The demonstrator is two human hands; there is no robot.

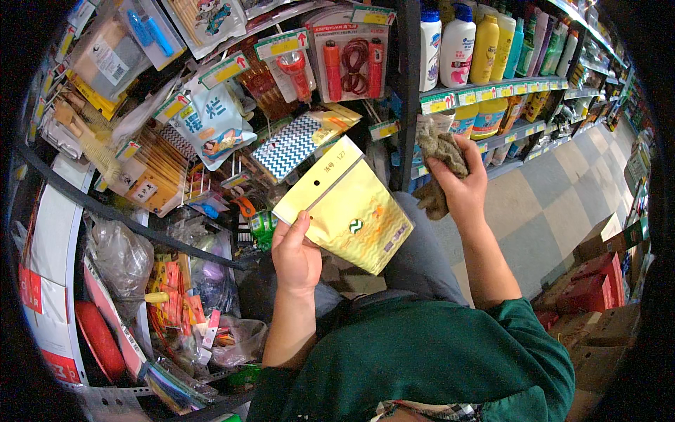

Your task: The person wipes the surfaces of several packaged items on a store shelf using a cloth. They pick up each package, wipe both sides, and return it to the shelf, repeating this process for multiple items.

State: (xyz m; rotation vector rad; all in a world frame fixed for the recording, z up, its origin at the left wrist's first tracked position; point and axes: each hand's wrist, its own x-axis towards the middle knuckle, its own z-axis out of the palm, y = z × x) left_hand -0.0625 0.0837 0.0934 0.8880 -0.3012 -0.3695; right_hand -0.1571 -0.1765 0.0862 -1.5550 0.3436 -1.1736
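Observation:
My left hand [297,254] pinches a flat yellow plastic packet [358,211] by its lower left edge, thumb on top. The packet has a wavy printed pattern, a small punched hole and some writing. In my right hand [464,179] is a crumpled grey-brown cloth [447,150], part of it hanging below the fingers. The cloth is apart from the packet, to its right. Just beyond the packet hangs a blue-and-white zigzag-patterned package [290,147] on the display rack.
Hanging goods include a skipping rope pack [353,63], a red flashlight [296,74] and a light-blue bag [216,121]. Shampoo bottles [459,47] line a shelf at right. A dark rail [121,211] crosses the left side. Cardboard boxes [596,343] stand on the right.

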